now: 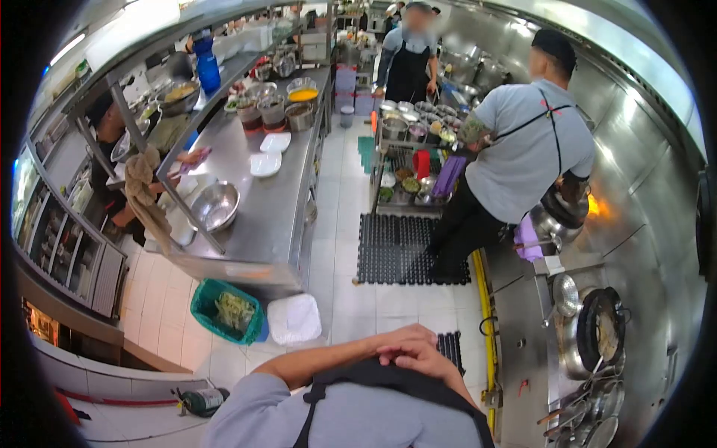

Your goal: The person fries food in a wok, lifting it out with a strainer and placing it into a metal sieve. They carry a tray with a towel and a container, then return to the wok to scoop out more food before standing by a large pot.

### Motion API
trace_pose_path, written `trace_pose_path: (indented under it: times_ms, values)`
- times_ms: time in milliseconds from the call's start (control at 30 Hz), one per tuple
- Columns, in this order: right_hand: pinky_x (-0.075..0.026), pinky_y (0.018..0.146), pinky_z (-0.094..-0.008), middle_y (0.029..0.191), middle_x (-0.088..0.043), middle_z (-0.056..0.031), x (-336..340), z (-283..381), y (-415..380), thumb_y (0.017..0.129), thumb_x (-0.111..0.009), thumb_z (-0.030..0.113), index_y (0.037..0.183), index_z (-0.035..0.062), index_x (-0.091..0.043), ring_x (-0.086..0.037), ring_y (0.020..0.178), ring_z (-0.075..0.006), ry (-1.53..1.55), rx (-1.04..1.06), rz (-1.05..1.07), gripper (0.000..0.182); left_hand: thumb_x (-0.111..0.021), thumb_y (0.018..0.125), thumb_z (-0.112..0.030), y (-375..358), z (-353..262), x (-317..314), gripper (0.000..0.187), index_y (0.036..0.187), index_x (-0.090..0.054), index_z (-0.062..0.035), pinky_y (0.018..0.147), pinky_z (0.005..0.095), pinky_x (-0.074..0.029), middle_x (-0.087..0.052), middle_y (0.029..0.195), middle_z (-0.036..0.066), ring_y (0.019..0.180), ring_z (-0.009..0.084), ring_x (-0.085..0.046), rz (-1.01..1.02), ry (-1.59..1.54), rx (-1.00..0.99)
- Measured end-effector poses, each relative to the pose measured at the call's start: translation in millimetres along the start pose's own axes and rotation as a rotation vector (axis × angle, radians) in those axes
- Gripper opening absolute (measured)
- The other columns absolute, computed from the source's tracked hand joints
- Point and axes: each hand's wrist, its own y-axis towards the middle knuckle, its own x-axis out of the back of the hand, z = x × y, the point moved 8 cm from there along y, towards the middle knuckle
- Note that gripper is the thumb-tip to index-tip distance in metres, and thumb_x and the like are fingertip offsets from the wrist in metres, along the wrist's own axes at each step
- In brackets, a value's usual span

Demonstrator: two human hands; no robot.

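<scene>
Both of my forearms cross in front of my black apron, at the bottom of the head view. My left hand reaches to the right, its back facing up and its fingers mostly hidden. Resting over its wrist area is my right hand, with loosely bent fingers that point left. No tool or food shows in either hand. On the floor ahead and to the left, a green-lined bin holds leafy scraps, beside a white lidded container.
On the left stands a steel counter with a large metal bowl and white plates. A co-worker works by a flame at the right stove. Near me sits a wok. Black mats lie on the floor.
</scene>
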Motion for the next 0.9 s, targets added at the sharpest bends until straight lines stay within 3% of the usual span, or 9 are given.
trace_pose_path:
  times_ms: [133,233,400,467,567,667,733,800,900]
  values:
    - [-0.044,0.096,-0.0291,0.112,-0.065,-0.0111,6,-9,-17,0.096,-0.057,0.014,0.132,-0.0009,-0.054,-0.059,0.109,-0.0181,0.170,-0.064,-0.085,0.040,-0.065,0.056,-0.083,-1,-25,-2,0.101,0.114,-0.058,-0.0015,0.085,0.0393,-0.048,-0.063,0.105,0.013,0.090,0.0297,-0.060,-0.178,0.144,-0.282]
    - [-0.044,0.097,-0.0289,0.113,-0.065,-0.0113,12,-11,-20,0.095,-0.057,0.015,0.132,-0.0011,-0.054,-0.059,0.109,-0.0182,0.211,-0.055,-0.098,0.040,-0.059,0.072,-0.072,21,-30,-8,0.083,0.114,-0.059,-0.0010,0.087,0.0384,-0.048,-0.063,0.106,0.013,0.091,0.0293,-0.059,0.019,-0.044,-0.502]
    - [-0.044,0.097,-0.0289,0.113,-0.065,-0.0110,5,-3,-26,0.094,-0.057,0.012,0.132,-0.0007,-0.054,-0.059,0.110,-0.0183,0.126,-0.093,-0.124,0.040,-0.043,0.097,-0.043,27,-7,-22,0.047,0.109,-0.061,-0.0005,0.086,0.0373,-0.048,-0.062,0.102,0.013,0.089,0.0280,-0.059,0.152,-0.207,0.247]
    - [-0.044,0.098,-0.0289,0.113,-0.065,-0.0110,9,0,-23,0.094,-0.057,0.011,0.131,-0.0002,-0.054,-0.059,0.111,-0.0184,0.159,-0.059,-0.108,0.039,-0.057,0.086,-0.043,13,22,-4,0.049,0.113,-0.061,-0.0022,0.092,0.0388,-0.046,-0.060,0.112,0.013,0.101,0.0276,-0.057,-0.095,0.118,0.107]
    - [-0.044,0.097,-0.0285,0.112,-0.065,-0.0112,8,-6,-24,0.092,-0.059,0.012,0.130,-0.0003,-0.055,-0.060,0.110,-0.0188,0.172,-0.081,-0.101,0.040,-0.057,0.087,-0.044,1,29,3,0.049,0.114,-0.061,-0.0040,0.097,0.0400,-0.043,-0.058,0.119,0.013,0.110,0.0280,-0.054,-0.177,0.242,-0.170]
    - [-0.044,0.097,-0.0288,0.111,-0.066,-0.0118,6,-8,-19,0.092,-0.059,0.013,0.129,-0.0018,-0.056,-0.060,0.109,-0.0193,0.181,-0.082,-0.072,0.040,-0.058,0.086,-0.042,8,-66,-13,0.050,0.120,-0.059,-0.0057,0.103,0.0387,-0.038,-0.055,0.125,0.014,0.119,0.0281,-0.049,0.053,0.013,-0.108]
    - [-0.045,0.096,-0.0289,0.110,-0.066,-0.0123,1,-10,-19,0.091,-0.060,0.013,0.128,-0.0025,-0.056,-0.060,0.108,-0.0195,0.208,-0.068,-0.059,0.041,-0.065,0.079,-0.041,0,-55,-17,0.056,0.122,-0.058,-0.0050,0.101,0.0373,-0.041,-0.054,0.127,0.014,0.119,0.0270,-0.050,-0.017,-0.156,0.242]
    - [-0.045,0.095,-0.0288,0.110,-0.065,-0.0129,-5,-8,-15,0.091,-0.060,0.013,0.128,-0.0031,-0.056,-0.060,0.108,-0.0198,0.240,-0.025,-0.047,0.041,-0.067,0.078,-0.040,-8,-40,-15,0.057,0.122,-0.057,-0.0036,0.098,0.0364,-0.044,-0.055,0.127,0.013,0.117,0.0263,-0.052,-0.110,-0.038,0.304]
    - [-0.043,0.100,-0.0317,0.113,-0.065,-0.0129,-5,-14,-16,0.093,-0.058,0.010,0.131,-0.0012,-0.054,-0.059,0.111,-0.0200,0.245,-0.039,0.007,0.040,-0.062,0.084,-0.037,-28,-15,-3,0.051,0.121,-0.058,-0.0025,0.096,0.0364,-0.045,-0.056,0.125,0.014,0.116,0.0262,-0.053,-0.236,0.399,0.040]
